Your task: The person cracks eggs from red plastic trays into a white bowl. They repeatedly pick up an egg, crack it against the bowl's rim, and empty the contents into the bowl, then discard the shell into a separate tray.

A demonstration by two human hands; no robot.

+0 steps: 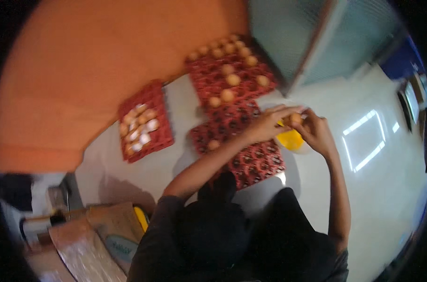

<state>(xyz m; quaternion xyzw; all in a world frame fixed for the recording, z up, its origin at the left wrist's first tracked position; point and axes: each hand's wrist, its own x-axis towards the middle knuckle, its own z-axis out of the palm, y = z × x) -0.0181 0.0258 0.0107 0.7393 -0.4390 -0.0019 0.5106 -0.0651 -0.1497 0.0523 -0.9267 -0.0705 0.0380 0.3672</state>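
Note:
My left hand (271,123) and my right hand (314,132) meet around a brown egg (296,118), fingers of both on it. Just below them is a clear container with yellow contents (291,140), partly hidden by the hands. Left of it lies a red egg tray (257,160) with mostly bare cups and one brown egg (213,144) near my left forearm. Beyond it, another red tray (208,75) holds several brown eggs, mostly along its far edges. At the left, a third red tray (157,102) carries a heap of eggshells (141,128), some showing white insides.
An orange wall or panel (76,70) rises behind the trays. A ribbed glass panel with a frame (287,38) stands at the back. Cardboard and plastic packaging (90,246) lies at lower left. The pale glossy floor (368,197) reflects light at right.

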